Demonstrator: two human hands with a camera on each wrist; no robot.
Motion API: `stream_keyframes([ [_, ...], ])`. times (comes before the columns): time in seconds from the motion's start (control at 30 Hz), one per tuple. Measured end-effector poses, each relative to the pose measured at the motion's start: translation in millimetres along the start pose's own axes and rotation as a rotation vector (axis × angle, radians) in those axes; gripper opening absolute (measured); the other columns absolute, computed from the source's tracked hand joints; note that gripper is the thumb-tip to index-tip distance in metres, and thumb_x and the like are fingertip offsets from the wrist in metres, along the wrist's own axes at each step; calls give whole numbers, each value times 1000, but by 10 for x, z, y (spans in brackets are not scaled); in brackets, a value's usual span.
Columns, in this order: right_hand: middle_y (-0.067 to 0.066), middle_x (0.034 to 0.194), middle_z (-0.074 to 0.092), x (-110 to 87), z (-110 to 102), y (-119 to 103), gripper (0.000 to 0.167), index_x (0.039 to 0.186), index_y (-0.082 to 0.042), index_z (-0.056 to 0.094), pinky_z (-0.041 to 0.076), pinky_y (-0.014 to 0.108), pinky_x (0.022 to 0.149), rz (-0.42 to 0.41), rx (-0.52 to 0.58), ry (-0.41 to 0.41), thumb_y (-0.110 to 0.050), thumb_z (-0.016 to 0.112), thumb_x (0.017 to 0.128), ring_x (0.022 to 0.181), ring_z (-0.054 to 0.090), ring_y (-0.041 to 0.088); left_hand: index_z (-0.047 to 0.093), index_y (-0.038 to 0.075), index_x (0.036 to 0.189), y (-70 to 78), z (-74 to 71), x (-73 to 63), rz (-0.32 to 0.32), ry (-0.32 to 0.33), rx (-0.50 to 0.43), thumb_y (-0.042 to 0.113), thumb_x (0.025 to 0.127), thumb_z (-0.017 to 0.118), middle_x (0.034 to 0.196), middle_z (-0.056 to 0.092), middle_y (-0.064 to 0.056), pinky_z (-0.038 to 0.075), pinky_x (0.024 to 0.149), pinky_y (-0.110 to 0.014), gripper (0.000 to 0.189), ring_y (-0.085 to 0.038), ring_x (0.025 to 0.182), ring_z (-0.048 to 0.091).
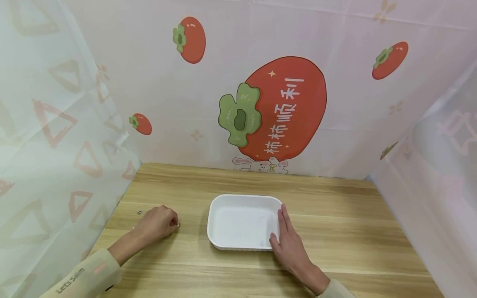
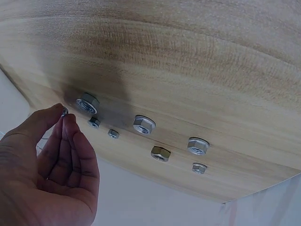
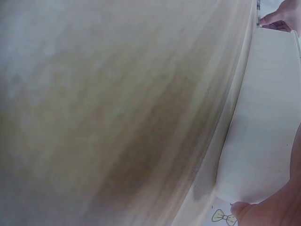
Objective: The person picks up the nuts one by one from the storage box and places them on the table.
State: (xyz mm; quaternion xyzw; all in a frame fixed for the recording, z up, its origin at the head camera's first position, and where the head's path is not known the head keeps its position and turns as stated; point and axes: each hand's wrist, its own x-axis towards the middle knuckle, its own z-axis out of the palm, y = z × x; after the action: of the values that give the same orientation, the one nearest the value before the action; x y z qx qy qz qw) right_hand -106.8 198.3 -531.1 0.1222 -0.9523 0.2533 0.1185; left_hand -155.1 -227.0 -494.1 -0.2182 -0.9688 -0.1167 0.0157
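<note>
My left hand [image 1: 158,221] is low over the left part of the table, pinching a small metal nut [image 2: 65,111] between thumb and index fingertip. Only a bit of that nut shows. Near those fingertips, several silvery hex flange nuts [image 2: 144,124] of different sizes lie on the wood, one of them a duller, yellowish nut [image 2: 161,153]. A white rectangular tray [image 1: 244,196] sits mid-table. My right hand [image 1: 292,248] holds its right side near the front corner, the thumb over the rim and the fingers extended along the outside.
Wood-grain table [image 1: 335,231] extends on both sides of the tray. A pale cloth printed with persimmons [image 1: 294,111] hangs behind the table, and more patterned cloth [image 1: 56,124] flanks it at left and right.
</note>
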Motion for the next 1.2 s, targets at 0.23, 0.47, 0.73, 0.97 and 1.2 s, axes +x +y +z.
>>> stream_keyframes([
  [0.23, 19, 175, 20, 8, 11, 4, 76, 161, 10, 30, 56, 56, 97, -8, -2, 6, -17, 62, 98, 133, 59, 43, 73, 14, 72, -11, 12, 7, -3, -26, -5, 3, 80, 86, 69, 64, 6, 46, 55, -26, 18, -6, 61, 48],
  [0.47, 19, 175, 20, 26, 24, -2, 76, 160, 11, 30, 55, 55, 98, -15, -1, 8, -18, 62, 98, 135, 57, 43, 72, 15, 71, -20, 13, 1, -13, -28, 3, 5, 79, 88, 66, 59, 8, 45, 55, -27, 21, -7, 61, 48],
  [0.73, 19, 175, 19, 23, 29, -24, 75, 160, 11, 30, 54, 56, 100, -8, 1, -7, -20, 62, 100, 136, 57, 43, 73, 14, 73, -19, -18, -40, -29, -29, -2, 13, 80, 91, 66, 59, 9, 43, 53, -25, 20, -5, 59, 47],
  [0.97, 18, 176, 17, 43, -5, -15, 76, 162, 9, 26, 51, 58, 105, 14, 4, -34, -21, 61, 102, 140, 53, 43, 72, 16, 75, 4, -66, -51, -28, 41, -21, 20, 84, 89, 69, 60, 9, 41, 51, -23, 20, -4, 56, 45],
  [1.2, 20, 174, 20, 31, -27, 20, 76, 161, 9, 29, 53, 59, 101, 17, 3, -19, -22, 63, 101, 136, 57, 45, 80, 11, 93, 99, -105, -15, -35, 72, 37, 29, 89, 85, 84, 74, 1, 52, 55, -30, 18, -9, 65, 63],
])
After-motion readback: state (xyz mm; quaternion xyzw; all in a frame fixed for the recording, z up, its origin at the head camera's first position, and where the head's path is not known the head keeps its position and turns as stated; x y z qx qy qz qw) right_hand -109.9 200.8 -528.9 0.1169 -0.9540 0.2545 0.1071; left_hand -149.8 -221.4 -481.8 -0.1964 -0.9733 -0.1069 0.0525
